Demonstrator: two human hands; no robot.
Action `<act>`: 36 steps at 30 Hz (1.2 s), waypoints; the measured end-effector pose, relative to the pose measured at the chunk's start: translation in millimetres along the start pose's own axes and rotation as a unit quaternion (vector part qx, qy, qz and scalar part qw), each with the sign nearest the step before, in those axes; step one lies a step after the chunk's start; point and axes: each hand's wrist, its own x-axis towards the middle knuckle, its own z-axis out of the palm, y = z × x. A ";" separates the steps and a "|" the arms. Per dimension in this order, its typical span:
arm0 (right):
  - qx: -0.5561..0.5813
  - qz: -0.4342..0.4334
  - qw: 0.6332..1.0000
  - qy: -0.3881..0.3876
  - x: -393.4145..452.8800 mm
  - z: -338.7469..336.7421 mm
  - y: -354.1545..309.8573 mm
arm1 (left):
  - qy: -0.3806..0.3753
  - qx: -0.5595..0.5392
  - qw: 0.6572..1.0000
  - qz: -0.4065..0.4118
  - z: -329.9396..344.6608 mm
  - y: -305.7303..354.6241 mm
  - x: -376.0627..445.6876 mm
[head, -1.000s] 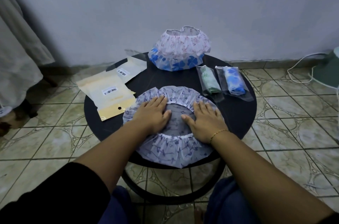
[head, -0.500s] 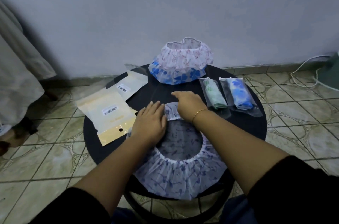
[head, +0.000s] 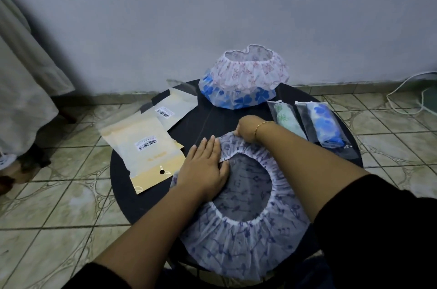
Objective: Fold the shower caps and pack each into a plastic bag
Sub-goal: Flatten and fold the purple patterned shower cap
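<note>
A white shower cap with purple print lies flat, opening up, on the near side of the round black table. My left hand rests flat on its left rim with fingers straight. My right hand grips the cap's far edge, fingers curled round the frill. Two stacked caps, pink print over blue flowers, stand at the table's back. Two packed bags lie at the right: one with a green cap, one with a blue cap.
Yellowish packets with barcode labels and a clear plastic bag lie on the table's left. A pale cloth hangs at the far left. A white cable runs over the tiled floor at the right. The wall is close behind.
My right hand left the cap's right rim, crossed to its far edge and took hold of it. My left hand slid slightly left along the rim. The view moved closer.
</note>
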 end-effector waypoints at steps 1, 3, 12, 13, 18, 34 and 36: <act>0.005 0.004 1.000 0.010 -2.3 1.2 1.3 | -0.004 -0.004 1.000 0.001 -0.1 0.1 0.5; 0.011 0.007 0.999 0.051 -10.7 2.7 0.0 | -0.005 -0.027 1.000 0.003 -3.7 0.8 0.9; 0.065 -0.106 0.980 0.158 -131.1 35.2 38.3 | 0.059 -0.004 0.998 0.020 -33.9 12.9 -46.9; 0.047 -0.098 0.984 0.139 -142.6 42.7 42.0 | 0.032 -0.004 0.999 0.013 -29.8 15.8 -54.1; -0.016 -0.054 0.996 0.072 -159.4 75.2 54.0 | -0.050 -0.007 0.999 -0.015 -6.0 19.0 -67.8; 0.141 -0.039 0.957 0.251 -166.1 80.4 76.5 | -0.106 0.021 0.989 0.100 -19.2 37.5 -58.5; 0.123 0.049 0.945 0.299 -170.5 77.3 83.4 | -0.132 0.025 0.984 0.119 -19.9 40.9 -55.6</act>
